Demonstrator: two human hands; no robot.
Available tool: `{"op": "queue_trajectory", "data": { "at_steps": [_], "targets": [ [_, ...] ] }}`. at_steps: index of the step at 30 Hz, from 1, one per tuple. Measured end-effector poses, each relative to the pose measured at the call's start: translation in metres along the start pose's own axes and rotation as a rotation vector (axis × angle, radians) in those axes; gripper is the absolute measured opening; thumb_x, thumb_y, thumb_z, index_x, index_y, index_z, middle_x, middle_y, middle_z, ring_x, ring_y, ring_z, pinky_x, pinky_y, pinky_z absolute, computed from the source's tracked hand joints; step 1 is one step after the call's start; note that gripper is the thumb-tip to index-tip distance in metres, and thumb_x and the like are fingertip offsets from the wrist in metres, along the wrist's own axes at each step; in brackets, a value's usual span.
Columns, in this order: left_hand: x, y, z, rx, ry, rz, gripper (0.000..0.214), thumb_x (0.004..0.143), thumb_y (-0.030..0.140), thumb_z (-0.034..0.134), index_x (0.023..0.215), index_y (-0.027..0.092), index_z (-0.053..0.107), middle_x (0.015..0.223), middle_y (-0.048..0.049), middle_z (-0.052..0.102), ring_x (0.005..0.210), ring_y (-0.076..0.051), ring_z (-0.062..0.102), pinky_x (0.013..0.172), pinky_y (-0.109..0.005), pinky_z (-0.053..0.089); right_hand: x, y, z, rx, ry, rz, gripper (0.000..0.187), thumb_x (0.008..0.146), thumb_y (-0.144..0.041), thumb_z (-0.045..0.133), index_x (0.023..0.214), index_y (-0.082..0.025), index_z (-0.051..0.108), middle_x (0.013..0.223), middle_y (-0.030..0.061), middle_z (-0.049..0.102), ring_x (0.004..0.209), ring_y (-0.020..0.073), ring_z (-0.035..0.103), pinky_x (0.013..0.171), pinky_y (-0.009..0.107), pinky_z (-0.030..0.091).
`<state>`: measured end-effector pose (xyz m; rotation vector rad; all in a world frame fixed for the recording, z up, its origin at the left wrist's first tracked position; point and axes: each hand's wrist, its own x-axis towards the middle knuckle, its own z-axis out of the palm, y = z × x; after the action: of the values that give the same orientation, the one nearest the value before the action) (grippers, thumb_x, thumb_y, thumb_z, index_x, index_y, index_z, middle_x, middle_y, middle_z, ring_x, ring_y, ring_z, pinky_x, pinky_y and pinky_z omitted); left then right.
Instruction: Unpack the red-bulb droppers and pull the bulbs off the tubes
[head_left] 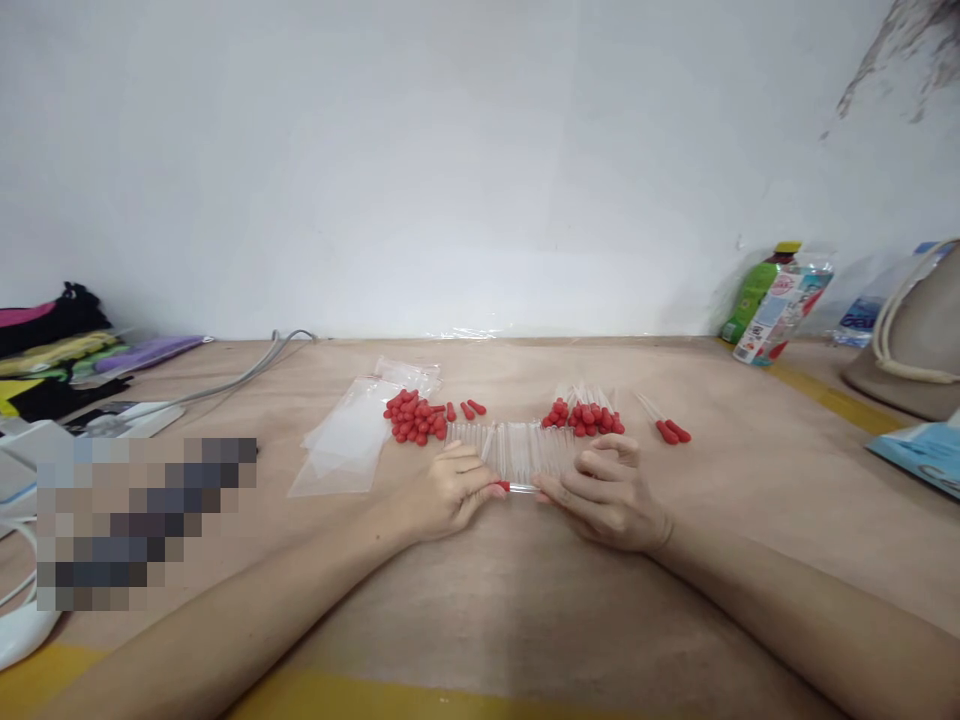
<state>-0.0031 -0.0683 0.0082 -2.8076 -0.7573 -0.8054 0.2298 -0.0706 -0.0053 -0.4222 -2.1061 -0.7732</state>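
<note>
My left hand point(454, 490) pinches a red rubber dropper bulb point(504, 486), most of it hidden by the fingers. A clear dropper tube point(523, 489) lies level between my hands, its left end meeting the bulb. The tube's other end is in the closed fingers of my right hand point(611, 495). Just behind, a row of clear tubes point(517, 445) lies side by side on the table. A pile of loose red bulbs point(414, 418) sits behind my left hand. Beyond my right hand lies a bunch of droppers with red bulbs on them point(592, 415).
Clear plastic bags point(341, 450) lie left of the bulb pile. Two droppers point(673, 431) rest apart at the right. Bottles point(780, 305) and a beige cap point(900, 345) stand far right. A grey cable point(247, 372) and folded cloths point(67, 345) are at the left.
</note>
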Motion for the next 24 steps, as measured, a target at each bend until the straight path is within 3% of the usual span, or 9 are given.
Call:
{"op": "queue_trajectory", "data": {
  "at_steps": [3, 6, 8, 14, 17, 20, 24],
  "targets": [
    [-0.003, -0.01, -0.005, 0.024, 0.091, -0.065, 0.027, 0.089, 0.025, 0.04, 0.074, 0.016, 0.06, 0.059, -0.0022, 0.054, 0.06, -0.013, 0.048, 0.06, -0.026, 0.039, -0.007, 0.005, -0.002, 0.01, -0.008, 0.133, 0.011, 0.079, -0.022, 0.059, 0.088, -0.024, 0.064, 0.052, -0.0067, 0.053, 0.058, 0.0093, 0.042, 0.075, 0.032, 0.029],
    [-0.005, -0.025, -0.013, 0.033, 0.239, -0.207, 0.021, 0.088, 0.023, 0.043, 0.079, 0.016, 0.06, 0.068, -0.003, 0.059, 0.065, -0.013, 0.052, 0.063, -0.026, 0.042, -0.016, 0.012, -0.001, -0.023, -0.027, 0.406, 0.012, 0.08, -0.023, 0.056, 0.086, -0.023, 0.066, 0.055, -0.0043, 0.056, 0.058, 0.0098, 0.045, 0.074, 0.033, 0.027],
    [-0.004, -0.034, -0.018, 0.027, 0.264, -0.267, 0.017, 0.087, 0.023, 0.045, 0.085, 0.017, 0.061, 0.078, -0.0038, 0.061, 0.071, -0.013, 0.055, 0.066, -0.026, 0.044, -0.02, 0.016, 0.001, -0.05, -0.063, 0.539, 0.015, 0.081, -0.022, 0.053, 0.088, -0.021, 0.067, 0.057, -0.0027, 0.058, 0.059, 0.0105, 0.048, 0.073, 0.033, 0.026],
    [0.011, -0.06, -0.029, 0.159, 0.169, -0.535, 0.023, 0.084, 0.02, 0.041, 0.091, 0.017, 0.063, 0.085, -0.0055, 0.054, 0.078, -0.016, 0.055, 0.073, -0.03, 0.046, -0.021, 0.017, 0.008, -0.019, -0.141, 0.618, 0.016, 0.08, -0.02, 0.048, 0.084, -0.017, 0.064, 0.06, -0.0016, 0.061, 0.059, 0.0119, 0.052, 0.073, 0.033, 0.026],
    [0.024, -0.074, -0.03, 0.246, 0.021, -0.622, 0.022, 0.078, 0.017, 0.044, 0.092, 0.017, 0.062, 0.086, -0.0059, 0.056, 0.076, -0.017, 0.056, 0.07, -0.029, 0.045, -0.02, 0.017, 0.01, -0.014, -0.133, 0.638, 0.014, 0.079, -0.02, 0.049, 0.079, -0.018, 0.062, 0.06, -0.0014, 0.062, 0.06, 0.0122, 0.053, 0.073, 0.033, 0.026],
    [0.037, -0.083, -0.027, 0.342, -0.098, -0.682, 0.018, 0.074, 0.019, 0.048, 0.09, 0.017, 0.056, 0.086, -0.0064, 0.06, 0.08, -0.021, 0.057, 0.07, -0.032, 0.042, -0.017, 0.018, 0.013, -0.007, -0.127, 0.615, 0.014, 0.079, -0.019, 0.049, 0.075, -0.018, 0.063, 0.061, -0.0009, 0.062, 0.061, 0.0124, 0.053, 0.073, 0.032, 0.026],
    [0.049, -0.088, -0.017, 0.363, -0.156, -0.694, 0.009, 0.073, 0.025, 0.052, 0.078, 0.018, 0.054, 0.075, -0.0059, 0.063, 0.078, -0.024, 0.058, 0.075, -0.037, 0.036, -0.014, 0.018, 0.015, 0.028, -0.172, 0.573, 0.015, 0.08, -0.019, 0.049, 0.075, -0.019, 0.063, 0.061, -0.0006, 0.062, 0.063, 0.0128, 0.051, 0.075, 0.033, 0.026]
  ]
}}
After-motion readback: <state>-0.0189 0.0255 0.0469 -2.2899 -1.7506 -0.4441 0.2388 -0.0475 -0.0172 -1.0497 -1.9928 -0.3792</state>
